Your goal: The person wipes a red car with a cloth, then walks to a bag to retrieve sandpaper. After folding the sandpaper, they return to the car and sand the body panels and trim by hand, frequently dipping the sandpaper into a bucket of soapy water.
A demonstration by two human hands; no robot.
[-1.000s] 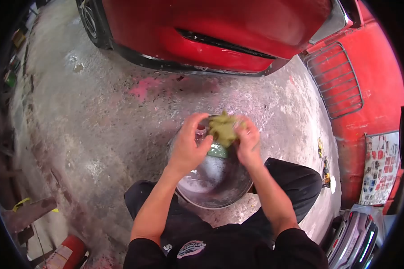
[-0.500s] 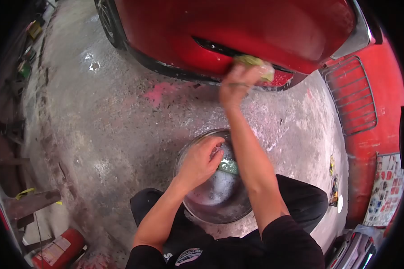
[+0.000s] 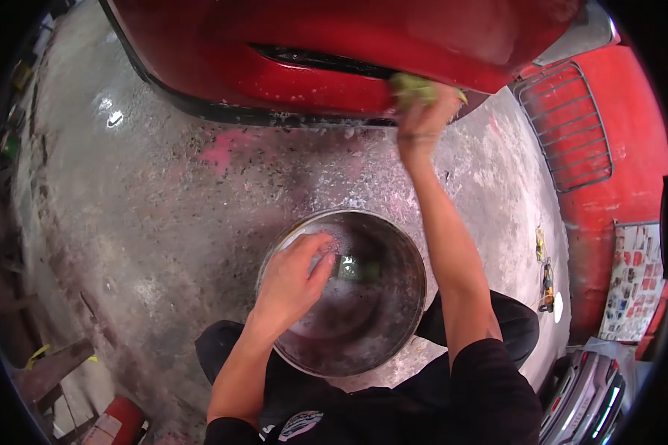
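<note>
My right hand (image 3: 427,122) is reached out to the low part of a red car bumper (image 3: 334,92). A yellow-green cloth (image 3: 413,89) is in its grip, against the paint below the dark slot; both are smeared by motion. My left hand (image 3: 291,276) hovers over the left side of a round metal basin (image 3: 399,315). Its fingers are bent and the thumb stands apart, with nothing visible between them. Inside the basin are water, some suds and a greenish rectangular patch (image 3: 349,268), perhaps a reflection or a sunken block.
Wet, stained concrete floor (image 3: 148,215) lies around the basin, with a pink patch (image 3: 219,150). A metal rack (image 3: 571,133) leans on the red wall at right. A red cylinder (image 3: 124,419) lies at lower left; car parts (image 3: 583,400) sit at lower right.
The view has shifted, showing more of the basin. My right hand has slid the cloth a little rightward along the bumper. My left hand remains above the basin, more to its left side.
</note>
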